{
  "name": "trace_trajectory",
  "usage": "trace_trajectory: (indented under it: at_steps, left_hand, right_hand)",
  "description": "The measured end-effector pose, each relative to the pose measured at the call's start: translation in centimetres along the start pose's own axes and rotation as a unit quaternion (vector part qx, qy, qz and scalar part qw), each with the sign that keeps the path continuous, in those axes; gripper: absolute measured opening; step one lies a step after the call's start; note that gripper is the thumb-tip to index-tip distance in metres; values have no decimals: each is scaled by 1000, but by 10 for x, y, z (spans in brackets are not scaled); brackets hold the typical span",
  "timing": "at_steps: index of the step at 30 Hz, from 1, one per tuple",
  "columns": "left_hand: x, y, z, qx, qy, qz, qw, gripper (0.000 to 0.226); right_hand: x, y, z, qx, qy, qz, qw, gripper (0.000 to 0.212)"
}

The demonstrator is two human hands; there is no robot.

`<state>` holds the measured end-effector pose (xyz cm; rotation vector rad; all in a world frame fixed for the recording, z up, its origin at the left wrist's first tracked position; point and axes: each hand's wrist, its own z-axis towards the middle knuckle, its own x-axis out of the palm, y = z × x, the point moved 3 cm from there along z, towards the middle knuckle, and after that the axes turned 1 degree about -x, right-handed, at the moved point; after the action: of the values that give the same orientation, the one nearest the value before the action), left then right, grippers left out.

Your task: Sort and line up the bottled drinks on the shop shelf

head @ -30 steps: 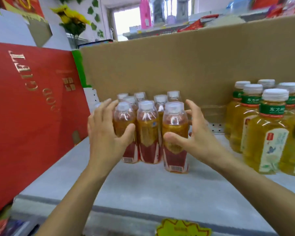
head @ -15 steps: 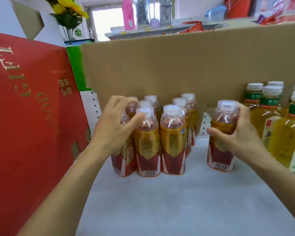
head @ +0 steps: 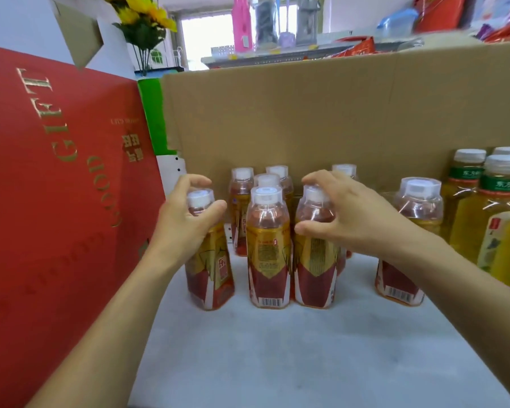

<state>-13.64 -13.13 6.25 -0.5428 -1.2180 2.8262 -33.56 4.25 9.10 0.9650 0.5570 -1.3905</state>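
Left hand: the left hand (head: 189,222) is curled around the neck and shoulder of the leftmost red-label tea bottle (head: 209,260), left of centre; that bottle leans slightly.
Right hand: the right hand (head: 348,219) is part closed, fingers over the cap and thumb on the shoulder of the third front bottle (head: 314,260), centre frame.
Front row: a middle bottle (head: 268,251) stands upright between the two held ones, touching the right one; a gap remains on its left.
Stray bottle: one red-label bottle (head: 407,248) stands apart, right of centre, near the green-label tea bottles (head: 489,219).
Rear bottles: several red-label bottles (head: 242,207) stand loosely behind, against the cardboard box (head: 306,119).
Shelf: grey shelf surface (head: 277,357), bare in the lower frame.
Progress: judged partway; the front row is forming, while spacing, rear ranks and the stray bottle are left.
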Motion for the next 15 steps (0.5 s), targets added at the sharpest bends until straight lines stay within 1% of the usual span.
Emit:
trace_trajectory:
  at_steps: [4, 6, 7, 8, 9, 10, 11, 12, 13, 14, 15]
  left_hand:
    - [-22, 9, 1, -26, -69, 46, 996, 31]
    - [-27, 9, 0, -53, -73, 70, 993, 32]
    - [-28, 8, 0, -52, -81, 122, 988, 35]
    - [-27, 2, -2, -20, -103, 215, 971, 39]
    - [-24, -8, -5, 41, -134, 311, 940, 43]
    - [-17, -22, -10, 118, -163, 362, 910, 45]
    - [-5, -38, -15, 177, -162, 361, 901, 47]
    - [11, -53, -19, 200, -123, 329, 915, 50]
    - [27, -65, -21, 188, -62, 292, 936, 56]
    - [43, -73, -22, 152, 3, 272, 950, 61]
    - [57, -76, -22, 115, 56, 274, 953, 62]
  right_hand:
    - [-6, -6, -5, 19, -3, -12, 1000, 72]
    - [-11, -10, -10, 38, -10, -35, 999, 72]
    - [-14, -13, -13, 47, -10, -52, 997, 73]
    - [-17, -16, -17, 57, -8, -72, 996, 74]
    - [-21, -20, -20, 68, -7, -96, 993, 74]
    - [-25, -23, -23, 79, -7, -123, 989, 74]
    - [-28, -25, -24, 87, -6, -150, 985, 72]
    - [-31, -26, -25, 92, -1, -180, 979, 70]
    - [-32, -26, -24, 93, 10, -210, 973, 69]
    - [-32, -25, -22, 94, 25, -237, 967, 66]
    - [-33, -24, -19, 96, 38, -257, 961, 62]
